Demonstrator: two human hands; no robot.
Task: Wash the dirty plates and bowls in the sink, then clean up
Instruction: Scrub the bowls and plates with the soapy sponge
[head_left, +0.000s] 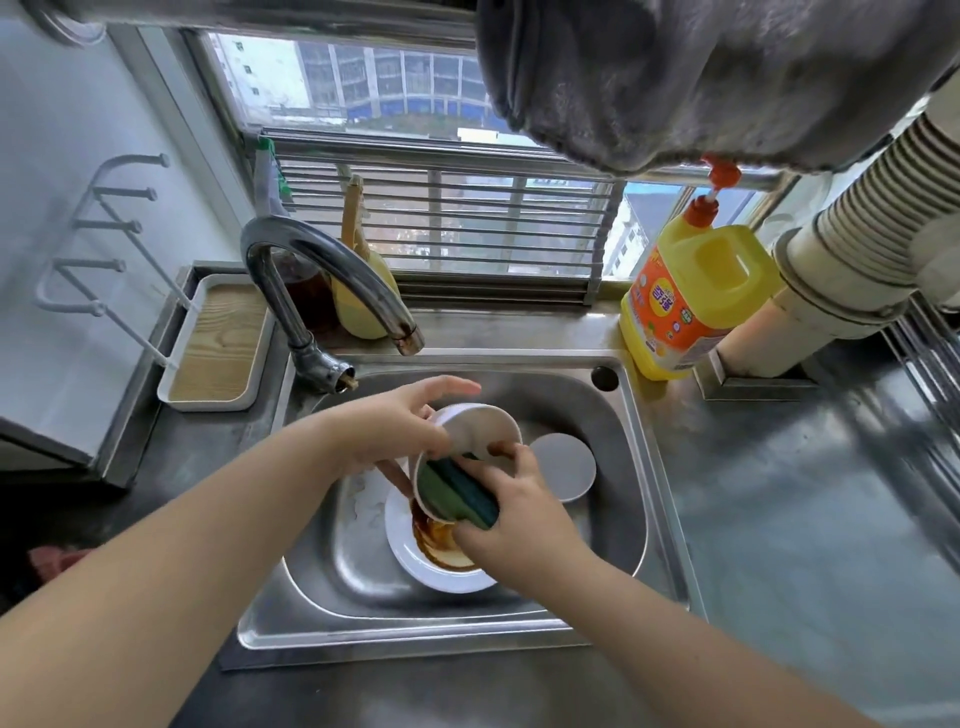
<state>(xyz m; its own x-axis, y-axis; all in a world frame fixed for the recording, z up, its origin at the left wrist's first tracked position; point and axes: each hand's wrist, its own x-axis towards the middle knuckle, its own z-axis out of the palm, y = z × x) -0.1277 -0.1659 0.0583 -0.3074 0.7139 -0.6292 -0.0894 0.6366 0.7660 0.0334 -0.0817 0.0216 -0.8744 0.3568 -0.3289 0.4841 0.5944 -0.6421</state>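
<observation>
Right grip (511, 512) — sponge (457, 493) inside bowl (475, 431)

Home kitchen, at the sink by a high-rise window

A stainless steel sink (631, 447) set in a metal counter (810, 519) holds dirty dishes under a curved faucet (317, 260). A yellow dish soap bottle (685, 296) stands at the sink's corner, a white drying rack with a wood-lined tray (218, 348) sits to the left, and the barred window (441, 228) looks out on apartment towers.
</observation>
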